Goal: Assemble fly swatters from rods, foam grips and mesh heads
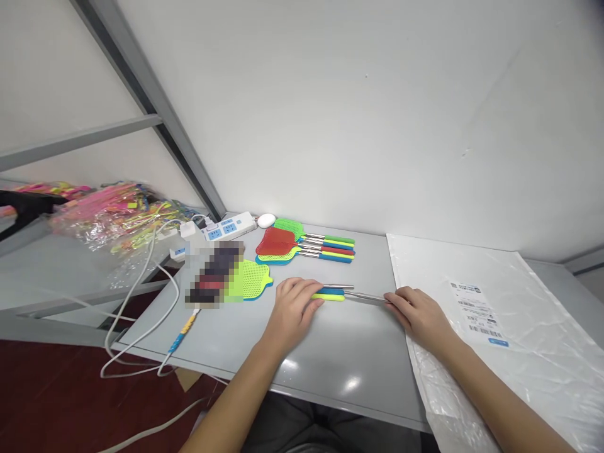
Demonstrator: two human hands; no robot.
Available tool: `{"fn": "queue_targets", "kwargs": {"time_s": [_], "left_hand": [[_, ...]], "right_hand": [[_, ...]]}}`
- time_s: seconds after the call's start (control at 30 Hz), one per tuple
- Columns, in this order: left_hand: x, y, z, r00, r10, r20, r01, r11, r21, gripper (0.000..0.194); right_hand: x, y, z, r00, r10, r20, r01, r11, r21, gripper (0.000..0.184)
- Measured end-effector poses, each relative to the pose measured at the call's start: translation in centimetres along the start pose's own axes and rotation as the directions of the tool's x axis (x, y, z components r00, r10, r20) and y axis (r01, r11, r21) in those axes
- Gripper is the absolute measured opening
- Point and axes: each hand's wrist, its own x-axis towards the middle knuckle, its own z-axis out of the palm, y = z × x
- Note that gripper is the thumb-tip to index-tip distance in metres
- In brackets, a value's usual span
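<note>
Dark cloth [287, 418] covers the person's lap at the front edge of the desk [363, 371]. Just beyond, the left hand's [293, 308] grip is closed round blue and lime handles [330, 294] above the middle of the desk. The right hand [415, 311] has a narrow grip, pinching a thin metal rod [365, 296] that meets the handles. White plastic packaging [542, 314] covers the desk's right side, partly under the right forearm; its label [474, 308] bears barcodes and a blue patch, the print too small to read. Leftward, a white cable [141, 340] trails over the edge below a pixelated object [214, 274], which overlaps a lime swatter head [255, 280]. Farther back lie more swatters [278, 244], red topmost, a white oval object [267, 220] and a power strip [229, 226]; bagged pink and yellow pieces [113, 211] crowd the far left.
</note>
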Motion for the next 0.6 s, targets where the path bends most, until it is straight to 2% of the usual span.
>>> {"fn": "queue_targets", "kwargs": {"time_s": [0.2, 0.37, 0.5, 0.6], "left_hand": [[0.1, 1.2, 0.3, 0.993, 0.109, 0.040, -0.108, 0.994, -0.028, 0.025], [0.0, 1.9, 0.7, 0.990, 0.139, 0.018, -0.139, 0.990, -0.036, 0.020], [-0.5, 2.0, 0.6, 0.991, 0.128, -0.040, -0.130, 0.991, -0.044, 0.023], [-0.7, 1.6, 0.2, 0.991, 0.118, -0.066, -0.121, 0.991, -0.051, 0.022]], "right_hand": [[0.2, -0.5, -0.2, 0.992, -0.126, 0.015, 0.127, 0.991, -0.045, 0.016], [1.1, -1.8, -1.2, 0.967, -0.254, -0.003, 0.253, 0.965, -0.073, 0.015], [2.1, -3.3, -1.9, 0.956, -0.290, -0.040, 0.288, 0.955, -0.066, 0.013], [2.7, -4.4, -2.3, 0.961, -0.272, -0.043, 0.270, 0.962, -0.043, 0.012]]}}
